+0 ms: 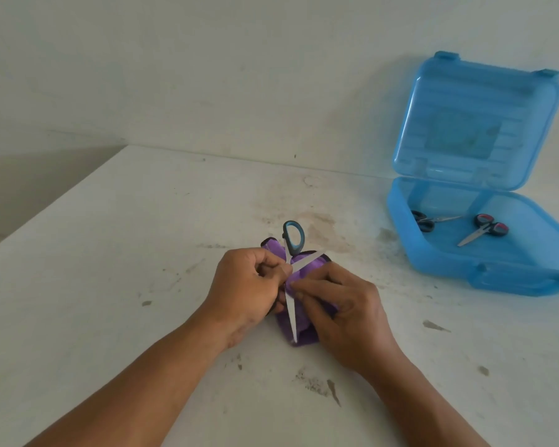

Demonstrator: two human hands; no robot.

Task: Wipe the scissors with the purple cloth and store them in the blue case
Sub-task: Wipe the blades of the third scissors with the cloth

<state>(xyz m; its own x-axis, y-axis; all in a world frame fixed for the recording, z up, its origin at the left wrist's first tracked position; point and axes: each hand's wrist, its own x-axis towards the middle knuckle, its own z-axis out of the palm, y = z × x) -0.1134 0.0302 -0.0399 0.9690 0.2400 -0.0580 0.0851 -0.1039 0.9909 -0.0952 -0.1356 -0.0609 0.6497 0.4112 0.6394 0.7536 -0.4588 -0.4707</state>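
Scissors (pixel 291 309) spread open at mid-tabletop (pixel 110 285), near blade pointing at the person, gripped by left hand (pixel 246 285); right hand (pixel 346 304) pinches purple cloth (pixel 304 337) on blade; open blue case (pixel 433 266) far right, nearer right hand.

Stained white table (pixel 110 285), pale wall (pixel 207 75)

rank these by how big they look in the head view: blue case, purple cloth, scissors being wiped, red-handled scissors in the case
1. blue case
2. scissors being wiped and purple cloth: similar, and the cloth is mostly hidden, so unranked
3. red-handled scissors, though they lie farther away
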